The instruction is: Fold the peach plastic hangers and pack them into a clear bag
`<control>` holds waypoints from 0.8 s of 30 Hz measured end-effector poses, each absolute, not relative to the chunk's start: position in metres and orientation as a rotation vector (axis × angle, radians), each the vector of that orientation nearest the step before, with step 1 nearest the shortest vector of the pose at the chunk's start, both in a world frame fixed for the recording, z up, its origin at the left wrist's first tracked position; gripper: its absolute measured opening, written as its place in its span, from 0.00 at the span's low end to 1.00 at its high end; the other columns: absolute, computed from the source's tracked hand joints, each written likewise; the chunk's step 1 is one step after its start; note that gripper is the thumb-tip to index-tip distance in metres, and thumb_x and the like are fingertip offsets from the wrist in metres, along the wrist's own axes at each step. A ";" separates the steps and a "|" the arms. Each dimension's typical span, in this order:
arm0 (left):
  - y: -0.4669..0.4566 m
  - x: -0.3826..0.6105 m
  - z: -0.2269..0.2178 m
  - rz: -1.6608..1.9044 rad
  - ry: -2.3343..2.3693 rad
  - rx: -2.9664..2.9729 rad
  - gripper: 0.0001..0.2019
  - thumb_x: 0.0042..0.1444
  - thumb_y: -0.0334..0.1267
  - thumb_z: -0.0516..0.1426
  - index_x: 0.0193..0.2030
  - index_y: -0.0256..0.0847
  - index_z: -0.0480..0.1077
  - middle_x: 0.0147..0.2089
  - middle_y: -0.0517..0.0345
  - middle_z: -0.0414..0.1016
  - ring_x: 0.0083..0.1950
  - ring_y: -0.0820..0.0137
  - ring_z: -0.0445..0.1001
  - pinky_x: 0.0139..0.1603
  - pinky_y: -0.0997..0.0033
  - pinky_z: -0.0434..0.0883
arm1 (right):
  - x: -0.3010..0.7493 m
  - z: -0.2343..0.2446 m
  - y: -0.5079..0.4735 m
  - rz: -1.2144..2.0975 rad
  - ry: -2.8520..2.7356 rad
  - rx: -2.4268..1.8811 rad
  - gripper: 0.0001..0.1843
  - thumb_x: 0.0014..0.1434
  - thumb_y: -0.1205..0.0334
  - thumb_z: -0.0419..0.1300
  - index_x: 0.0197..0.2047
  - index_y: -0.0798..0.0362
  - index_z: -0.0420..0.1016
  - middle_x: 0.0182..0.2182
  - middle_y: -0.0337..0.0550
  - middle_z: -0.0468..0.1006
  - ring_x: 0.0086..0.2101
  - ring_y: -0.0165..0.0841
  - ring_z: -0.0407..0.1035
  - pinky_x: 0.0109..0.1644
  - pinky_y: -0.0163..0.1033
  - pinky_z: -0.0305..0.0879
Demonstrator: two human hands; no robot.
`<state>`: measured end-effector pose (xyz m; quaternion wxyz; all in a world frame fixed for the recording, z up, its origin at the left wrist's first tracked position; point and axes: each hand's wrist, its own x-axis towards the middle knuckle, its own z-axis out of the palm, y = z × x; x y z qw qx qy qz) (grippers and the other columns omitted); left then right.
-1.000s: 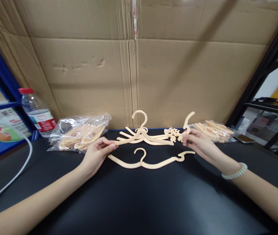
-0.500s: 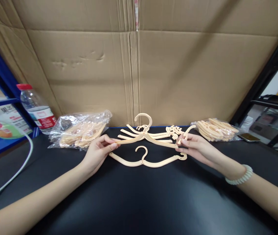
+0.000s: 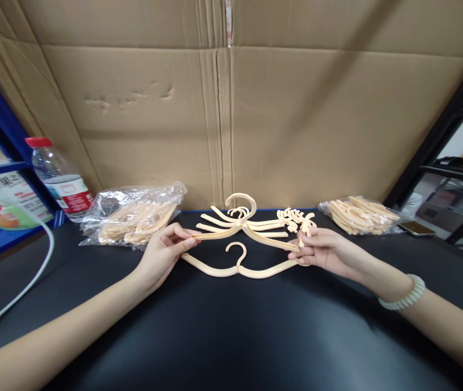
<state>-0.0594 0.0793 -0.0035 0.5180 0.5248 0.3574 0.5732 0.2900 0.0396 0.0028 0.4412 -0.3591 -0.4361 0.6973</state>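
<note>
Raised hanger (image 3: 270, 241) is clamped beyond flat hanger (image 3: 261, 273) by L hand (image 3: 162, 252) grip, apparently for steadiness, w/ hook pc. (image 3: 306, 227) pinched by R hand (image 3: 333, 252) grip beyond flat hanger's R end.

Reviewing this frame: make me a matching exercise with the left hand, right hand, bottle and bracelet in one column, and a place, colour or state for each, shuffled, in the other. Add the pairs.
Column one
1. Left hand
2. Right hand
3. Bottle
4. Bracelet

Column two
A. Near the picture's left edge, red-capped
B. Holding a small pale piece by one end of the held hanger
C. Pale, beaded-looking, worn
D. Pinching the tip of one arm of the held hanger, nothing else

Right pairs
1-D; 2-B; 3-A; 4-C
</note>
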 end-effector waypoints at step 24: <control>0.078 -0.059 -0.003 1.372 0.853 1.309 0.15 0.37 0.34 0.72 0.22 0.37 0.69 0.34 0.54 0.81 0.36 0.72 0.78 0.42 0.76 0.74 | 0.278 0.011 0.026 1.446 -1.258 -0.980 0.18 0.50 0.57 0.71 0.32 0.53 0.66 0.28 0.43 0.79 0.30 0.34 0.77 0.36 0.37 0.73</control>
